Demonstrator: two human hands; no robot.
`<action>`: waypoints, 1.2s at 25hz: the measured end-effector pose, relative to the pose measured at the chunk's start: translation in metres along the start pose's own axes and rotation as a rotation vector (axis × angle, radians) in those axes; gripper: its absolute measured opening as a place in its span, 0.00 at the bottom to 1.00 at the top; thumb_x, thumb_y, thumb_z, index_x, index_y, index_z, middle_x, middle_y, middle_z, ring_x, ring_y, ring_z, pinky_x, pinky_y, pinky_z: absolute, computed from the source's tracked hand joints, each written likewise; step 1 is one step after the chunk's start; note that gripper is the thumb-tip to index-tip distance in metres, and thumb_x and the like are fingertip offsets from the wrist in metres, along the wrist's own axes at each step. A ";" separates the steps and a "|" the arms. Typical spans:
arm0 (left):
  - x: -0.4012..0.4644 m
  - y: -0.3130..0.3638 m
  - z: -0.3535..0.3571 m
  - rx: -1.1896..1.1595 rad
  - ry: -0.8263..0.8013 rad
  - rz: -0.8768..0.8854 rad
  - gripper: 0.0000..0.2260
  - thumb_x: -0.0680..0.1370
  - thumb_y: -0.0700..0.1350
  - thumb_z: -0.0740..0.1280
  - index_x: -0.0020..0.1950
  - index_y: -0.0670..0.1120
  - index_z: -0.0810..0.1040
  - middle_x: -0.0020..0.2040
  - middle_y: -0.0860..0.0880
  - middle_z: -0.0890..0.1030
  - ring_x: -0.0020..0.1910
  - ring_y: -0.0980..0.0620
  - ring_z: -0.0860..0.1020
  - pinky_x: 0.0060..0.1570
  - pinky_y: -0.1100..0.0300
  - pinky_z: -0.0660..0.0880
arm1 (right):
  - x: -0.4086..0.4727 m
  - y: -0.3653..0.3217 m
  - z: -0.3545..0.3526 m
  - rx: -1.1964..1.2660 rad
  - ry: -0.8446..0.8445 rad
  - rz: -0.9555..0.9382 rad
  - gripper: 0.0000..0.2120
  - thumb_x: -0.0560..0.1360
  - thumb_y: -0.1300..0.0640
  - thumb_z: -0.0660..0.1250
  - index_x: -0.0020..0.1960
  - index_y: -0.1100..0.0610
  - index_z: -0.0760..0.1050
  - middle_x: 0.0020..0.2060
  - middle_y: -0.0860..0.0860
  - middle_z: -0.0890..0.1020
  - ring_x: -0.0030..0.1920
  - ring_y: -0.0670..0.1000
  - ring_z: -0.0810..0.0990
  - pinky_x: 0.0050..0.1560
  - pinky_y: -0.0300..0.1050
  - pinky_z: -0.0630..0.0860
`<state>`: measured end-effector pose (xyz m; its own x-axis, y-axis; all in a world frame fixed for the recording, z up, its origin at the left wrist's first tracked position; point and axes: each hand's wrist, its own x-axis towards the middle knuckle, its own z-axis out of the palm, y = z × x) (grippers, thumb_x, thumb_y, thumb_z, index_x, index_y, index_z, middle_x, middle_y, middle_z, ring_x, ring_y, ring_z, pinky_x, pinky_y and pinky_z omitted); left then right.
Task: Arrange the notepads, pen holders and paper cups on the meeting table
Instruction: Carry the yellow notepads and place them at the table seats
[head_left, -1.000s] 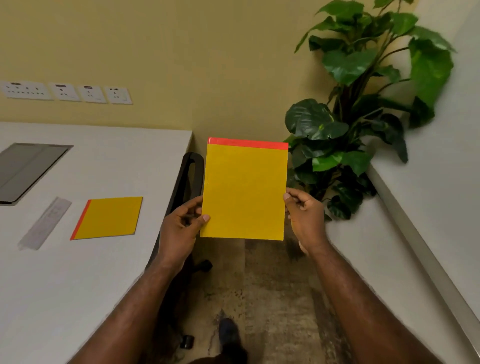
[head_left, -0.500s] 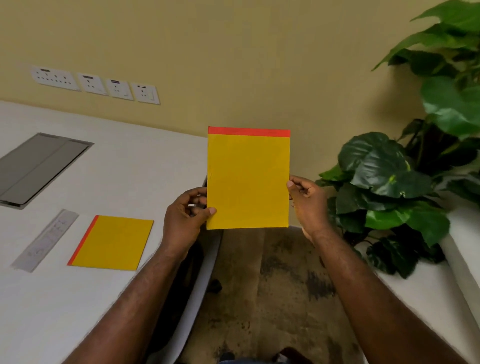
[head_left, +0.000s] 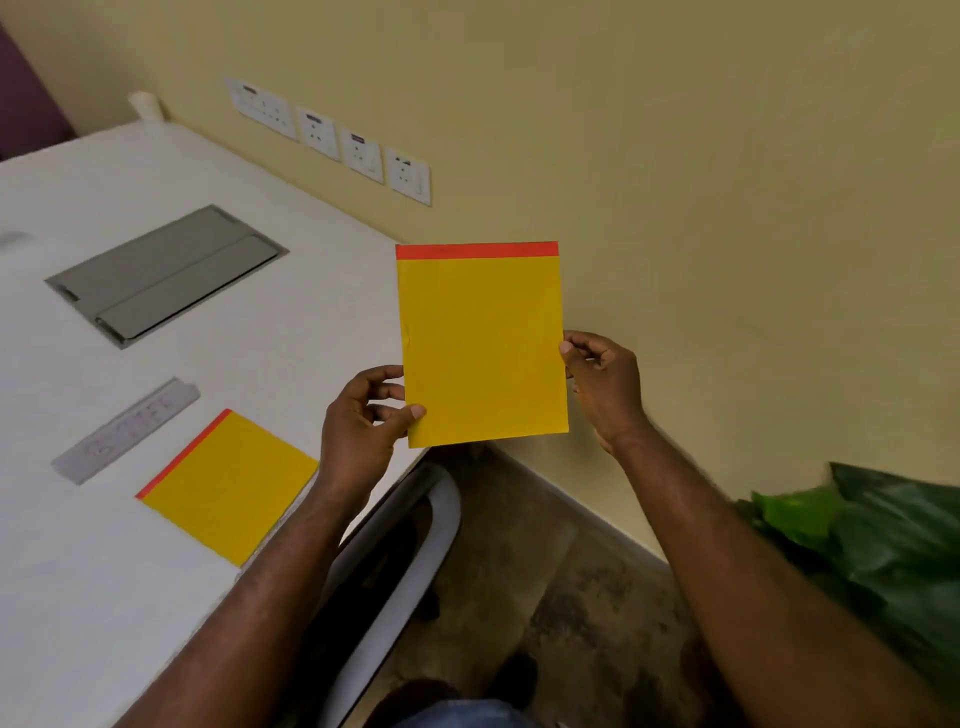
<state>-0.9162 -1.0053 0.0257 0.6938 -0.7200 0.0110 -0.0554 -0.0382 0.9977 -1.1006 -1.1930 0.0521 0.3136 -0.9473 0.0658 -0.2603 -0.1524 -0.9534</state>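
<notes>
Two hands hold one yellow notepad (head_left: 482, 348) upright in the air, its red-orange binding strip along the top edge. The left hand (head_left: 363, 423) pinches the lower left edge, thumb pressed on the front near the bottom corner and fingers curled behind. The right hand (head_left: 602, 387) pinches the right edge about midway down, fingers bent around the side. The pad hangs off the table, over its corner and the floor beyond.

A second yellow notepad (head_left: 228, 486) lies flat on the white meeting table (head_left: 78, 597), near the table's front edge and just beside the left forearm, its red strip turned toward the far left. Just beyond it rests a pale grey ruler-like strip (head_left: 124, 430), close to the pad but apart from it. Farther back, a grey hinged cable hatch (head_left: 166, 274) is set flush into the tabletop. A white paper cup (head_left: 147, 105) stands at the far end of the table against the beige wall (head_left: 675, 130), which carries a row of four white socket plates (head_left: 332, 137). A chair (head_left: 405, 561) is tucked under the table edge, and green plant leaves (head_left: 872, 545) fill the lower right.
</notes>
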 end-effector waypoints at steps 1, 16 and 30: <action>0.007 -0.001 0.004 0.007 0.031 -0.009 0.19 0.73 0.37 0.74 0.58 0.54 0.79 0.49 0.50 0.81 0.45 0.40 0.80 0.44 0.42 0.81 | 0.017 0.002 0.006 0.013 -0.023 0.004 0.12 0.78 0.61 0.67 0.61 0.61 0.79 0.51 0.55 0.84 0.49 0.51 0.80 0.54 0.52 0.78; 0.123 -0.048 -0.002 0.051 0.402 -0.155 0.19 0.72 0.39 0.75 0.55 0.60 0.78 0.47 0.53 0.81 0.42 0.49 0.80 0.40 0.56 0.81 | 0.192 0.035 0.140 0.002 -0.419 -0.004 0.11 0.78 0.60 0.67 0.60 0.58 0.80 0.45 0.50 0.82 0.41 0.48 0.78 0.50 0.52 0.78; 0.249 -0.102 0.005 0.042 0.528 -0.334 0.24 0.73 0.38 0.74 0.66 0.55 0.75 0.48 0.50 0.80 0.40 0.54 0.79 0.36 0.62 0.77 | 0.326 0.075 0.262 -0.187 -0.621 0.004 0.12 0.79 0.63 0.65 0.61 0.62 0.79 0.54 0.58 0.82 0.48 0.50 0.77 0.50 0.45 0.76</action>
<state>-0.7411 -1.1846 -0.0739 0.9391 -0.2253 -0.2593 0.2054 -0.2368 0.9496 -0.7788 -1.4394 -0.0746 0.7675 -0.6171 -0.1736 -0.3996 -0.2489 -0.8822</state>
